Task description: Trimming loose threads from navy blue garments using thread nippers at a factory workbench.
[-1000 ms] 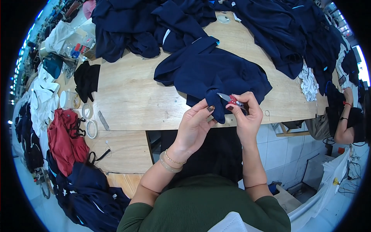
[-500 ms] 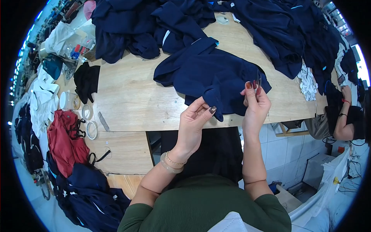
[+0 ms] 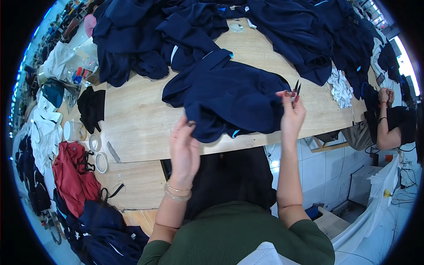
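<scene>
A dark navy garment is spread over the near part of the wooden table, with a small light-blue tab at its lower edge. My left hand, slightly blurred, has thumb and fingers closed at the garment's left edge. At the garment's right side, my right hand is closed round small thread snips, dark blades pointing up and away. Its thumb and index finger are also against the cloth edge; whether they pinch it is hard to see.
More navy garments are heaped along the far side of the table. On the left lie a red garment, a black cloth, tape rolls and a clear tub. Another person's arm is at the far right.
My left hand has moved left, and the garment's near part is spread wider between my hands. The snips have tilted in my right hand. The whole view has shifted slightly.
</scene>
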`<state>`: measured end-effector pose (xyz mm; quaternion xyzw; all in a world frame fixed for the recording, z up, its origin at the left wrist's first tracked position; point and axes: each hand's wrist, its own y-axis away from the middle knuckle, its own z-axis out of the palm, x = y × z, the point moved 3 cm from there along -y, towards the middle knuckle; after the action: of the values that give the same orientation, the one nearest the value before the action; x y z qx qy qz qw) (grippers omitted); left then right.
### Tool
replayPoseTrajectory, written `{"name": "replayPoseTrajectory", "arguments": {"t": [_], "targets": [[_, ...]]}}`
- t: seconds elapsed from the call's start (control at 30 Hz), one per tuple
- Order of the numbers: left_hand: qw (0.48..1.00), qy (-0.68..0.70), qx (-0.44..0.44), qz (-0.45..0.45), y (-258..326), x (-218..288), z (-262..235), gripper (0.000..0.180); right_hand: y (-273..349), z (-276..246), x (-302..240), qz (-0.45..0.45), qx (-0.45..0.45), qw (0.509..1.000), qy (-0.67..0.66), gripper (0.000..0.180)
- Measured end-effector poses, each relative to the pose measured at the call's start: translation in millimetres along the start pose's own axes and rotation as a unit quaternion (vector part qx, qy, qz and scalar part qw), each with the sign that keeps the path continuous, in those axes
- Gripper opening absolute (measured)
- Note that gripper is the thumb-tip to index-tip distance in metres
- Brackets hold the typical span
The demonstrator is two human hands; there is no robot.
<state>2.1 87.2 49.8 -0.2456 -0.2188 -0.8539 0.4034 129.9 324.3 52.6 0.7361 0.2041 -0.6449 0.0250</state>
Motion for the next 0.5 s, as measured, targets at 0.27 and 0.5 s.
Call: {"name": "replayPoseTrajectory", "arguments": {"t": [0.27, 0.5], "targets": [[0.941, -0.317, 0.097, 0.068, -19.1, 10.7, -51.1, 0.018, -16.6, -51.5, 69.4, 0.009, -0.081, 0.98, 0.181, 0.009], [0.807, -0.538, 0.135, 0.201, -31.4, 32.6, -111.7, 0.014, -18.1, -22.8, 67.6, 0.038, -0.151, 0.961, 0.23, 0.01]]}}
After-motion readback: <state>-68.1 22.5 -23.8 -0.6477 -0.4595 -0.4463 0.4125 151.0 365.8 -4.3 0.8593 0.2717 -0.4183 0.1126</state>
